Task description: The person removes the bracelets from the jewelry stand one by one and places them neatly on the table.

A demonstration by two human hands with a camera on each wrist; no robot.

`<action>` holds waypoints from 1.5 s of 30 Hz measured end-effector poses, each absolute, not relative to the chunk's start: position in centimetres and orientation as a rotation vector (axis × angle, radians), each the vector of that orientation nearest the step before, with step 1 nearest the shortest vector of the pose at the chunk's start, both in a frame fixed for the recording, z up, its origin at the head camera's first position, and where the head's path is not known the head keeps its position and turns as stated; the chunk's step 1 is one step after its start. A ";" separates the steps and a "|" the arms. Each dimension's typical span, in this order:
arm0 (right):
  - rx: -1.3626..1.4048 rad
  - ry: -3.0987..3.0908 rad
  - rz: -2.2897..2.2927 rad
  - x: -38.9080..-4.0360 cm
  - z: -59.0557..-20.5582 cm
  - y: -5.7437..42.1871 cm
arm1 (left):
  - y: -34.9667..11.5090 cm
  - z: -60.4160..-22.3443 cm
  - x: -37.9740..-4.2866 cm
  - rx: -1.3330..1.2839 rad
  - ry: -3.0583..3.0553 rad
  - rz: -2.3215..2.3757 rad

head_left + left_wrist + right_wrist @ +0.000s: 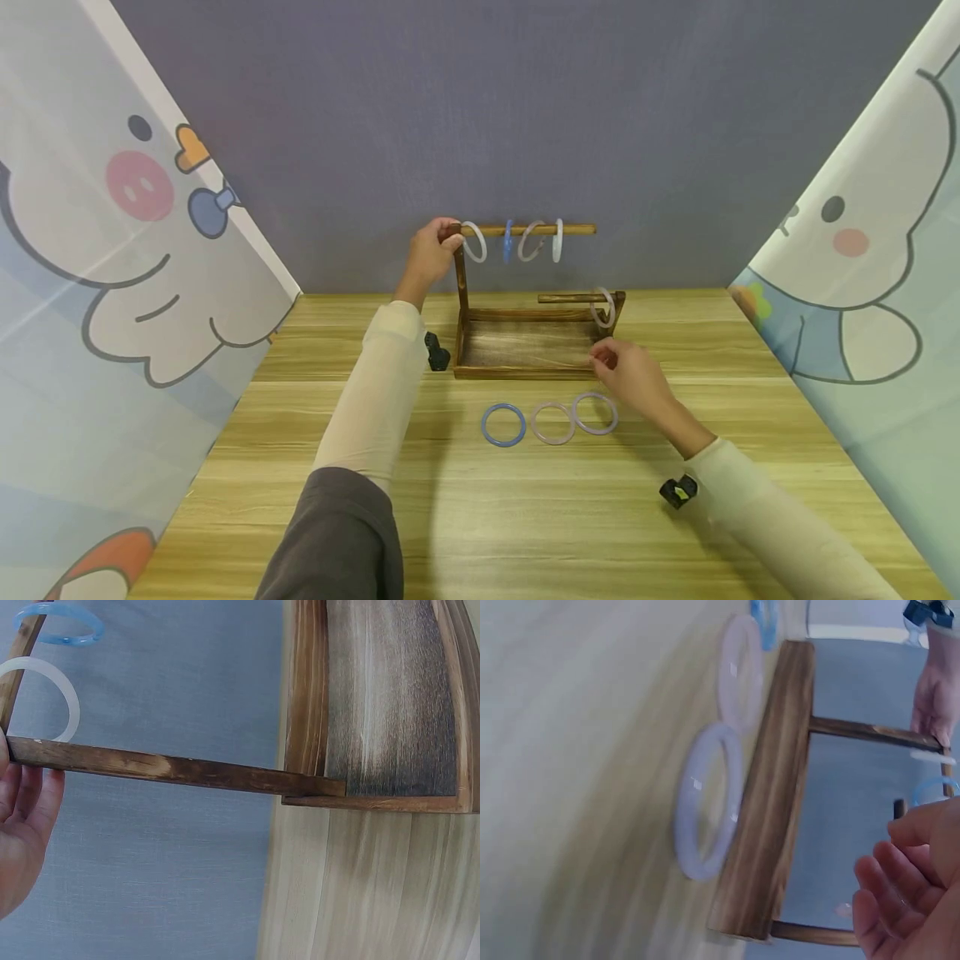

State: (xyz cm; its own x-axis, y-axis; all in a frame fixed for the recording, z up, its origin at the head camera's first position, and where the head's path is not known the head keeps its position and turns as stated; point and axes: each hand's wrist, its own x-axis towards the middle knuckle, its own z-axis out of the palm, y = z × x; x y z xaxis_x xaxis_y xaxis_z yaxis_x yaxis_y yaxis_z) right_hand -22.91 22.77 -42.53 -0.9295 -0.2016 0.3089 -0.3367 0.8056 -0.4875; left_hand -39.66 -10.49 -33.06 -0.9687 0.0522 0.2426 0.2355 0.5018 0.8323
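Observation:
At the back of the table stands a wooden rack (525, 374) with a tray base and two bars at different heights. My left hand (432, 257) grips the top of its left post, thumb in front and fingers behind. Along the upper bar (576, 229) hang a white bangle (483, 247), a blue bangle (507, 243), a pale pinkish one (521, 245) and another white one (557, 243). One pale bangle (612, 308) hangs on the lower bar (562, 298). My right hand (633, 377), fingers loosely curled around nothing, hovers by the tray's front right corner.
In front of the rack, a blue bangle (503, 444), a pale pink bangle (553, 443) and a lilac bangle (595, 432) lie flat on the wooden table (525, 525). A grey wall (480, 108) rises behind; cartoon-printed panels (840, 317) flank both sides.

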 end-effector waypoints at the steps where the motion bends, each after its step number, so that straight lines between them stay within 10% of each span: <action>1: 0.390 -2.731 0.838 -23.1 -42.3 22.9 | -10.5 -33.0 -39.7 -0.247 -2.559 -1.462; 45: -0.021 -2.560 1.027 -28.1 -41.0 23.2 | -10.3 -33.0 -39.5 -0.242 -2.551 -1.464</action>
